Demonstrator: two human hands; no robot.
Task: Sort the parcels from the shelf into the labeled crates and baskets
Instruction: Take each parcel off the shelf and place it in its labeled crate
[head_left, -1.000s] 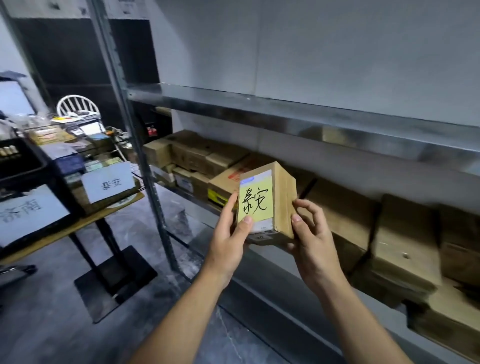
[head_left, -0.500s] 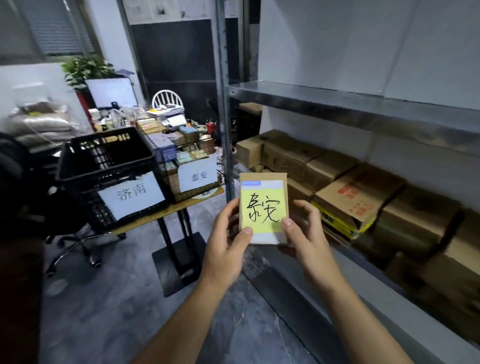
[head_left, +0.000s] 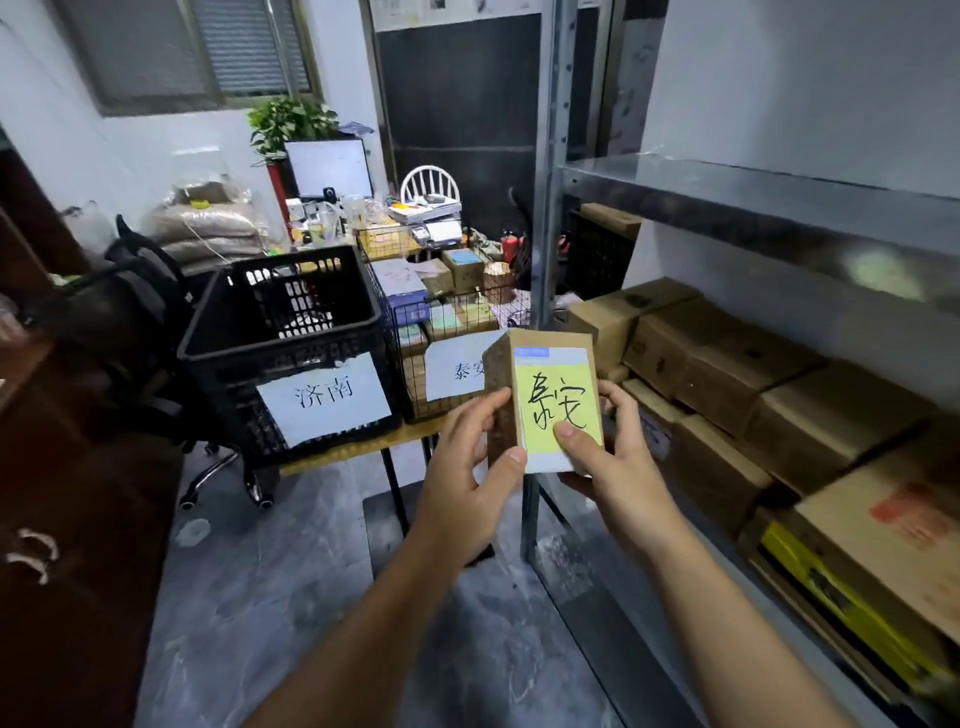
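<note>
Both hands grip the parcel (head_left: 545, 339) upright: left hand (head_left: 467, 467) on its side, right hand (head_left: 618, 467) with thumb on the yellow note (head_left: 550, 384). It hangs just right of the wire basket (head_left: 415, 332) and before it, so the left hand is nearer. The basket's label (head_left: 454, 371), half hidden, seems to match.

A parcel-sorting storeroom: metal shelving (head_left: 753, 192) stacked with cardboard boxes (head_left: 727, 374), labelled crates (head_left: 291, 343), cluttered office desk (head_left: 363, 228).

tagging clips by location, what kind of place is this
Probably a small parcel-sorting stockroom, shared with an office: a metal shelf stacked with cardboard boxes, a black crate and wire basket with paper labels, and a monitor amid clutter behind.
</note>
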